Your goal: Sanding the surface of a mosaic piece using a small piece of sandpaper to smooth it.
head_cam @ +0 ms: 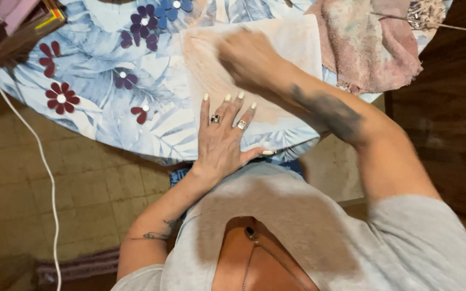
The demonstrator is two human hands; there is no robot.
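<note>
At the bottom of the frame a grey T-shirt point(308, 226) and a tan leather bag with a zip point(254, 264) fill the view, and a white cord point(43, 161) runs down the left side over the brown tiled floor point(82, 188). Just above, at the near edge of the round surface covered in a pale blue leaf-print cloth point(103, 81), the left hand point(222, 140) lies flat, palm down, its fingers point(227, 108) spread apart and pressing on the lower edge of a pale cream rectangular sheet of fabric point(287, 43); two rings sit on that hand. The sheet lies in the upper middle of the frame, flat on the cloth. Further up, the right hand point(249, 54) rests on the sheet near its upper left part; it is blurred, so whether its fingers are together or apart cannot be told. Dark red and purple felt flowers point(60, 97) are scattered over the cloth at left. At the upper right lies a crumpled pink mottled cloth point(368, 48), and at the upper left corner a stack of coloured sheets point(22, 16).
</note>
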